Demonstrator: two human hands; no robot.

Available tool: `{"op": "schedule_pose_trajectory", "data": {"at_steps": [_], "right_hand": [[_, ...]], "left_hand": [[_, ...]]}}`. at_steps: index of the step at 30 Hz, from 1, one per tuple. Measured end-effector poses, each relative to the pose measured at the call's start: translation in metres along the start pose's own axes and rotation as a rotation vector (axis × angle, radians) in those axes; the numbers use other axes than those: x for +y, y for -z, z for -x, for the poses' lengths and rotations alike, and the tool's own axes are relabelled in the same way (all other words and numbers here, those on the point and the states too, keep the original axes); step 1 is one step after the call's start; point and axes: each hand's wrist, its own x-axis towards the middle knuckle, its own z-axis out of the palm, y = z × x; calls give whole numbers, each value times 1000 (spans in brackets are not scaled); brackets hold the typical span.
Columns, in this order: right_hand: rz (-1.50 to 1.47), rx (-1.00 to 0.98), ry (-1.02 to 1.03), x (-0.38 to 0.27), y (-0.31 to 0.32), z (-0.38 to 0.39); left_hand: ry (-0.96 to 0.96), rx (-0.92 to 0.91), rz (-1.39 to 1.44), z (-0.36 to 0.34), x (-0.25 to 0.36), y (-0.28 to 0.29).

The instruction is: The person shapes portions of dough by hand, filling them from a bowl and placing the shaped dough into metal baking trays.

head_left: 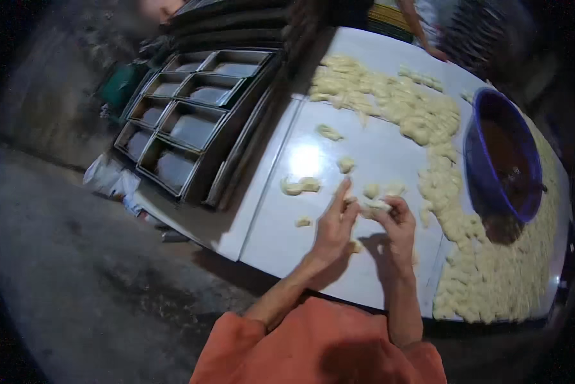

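Note:
A pale dough piece [375,205] is pinched between the thumb and fingers of my right hand [397,232], just above the white table. Close beside it on the left is my left hand [333,232], index finger stretched out and fingers apart; whether its thumb touches the dough is hard to see. Around both hands lie small loose pieces: a twisted dough piece [300,185] to the left, a short dough lump [303,222] nearer me, and a dough lump [345,164] just beyond my left fingertips. Another dough lump [371,190] sits beyond my right hand.
Shaped dough pieces [441,173] spread in a thick band across the table's [271,237] far and right parts. A purple tub [478,153] with brown contents stands among them. Metal baking pans [191,128] are stacked at the left. A person's hand [437,54] rests on the far edge.

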Motion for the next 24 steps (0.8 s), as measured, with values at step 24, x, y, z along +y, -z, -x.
{"op": "schedule_pose_trajectory", "data": {"at_steps": [24], "right_hand": [[333, 200, 348, -196, 270, -91]], "left_hand": [[134, -411, 162, -18, 10, -126]]}}
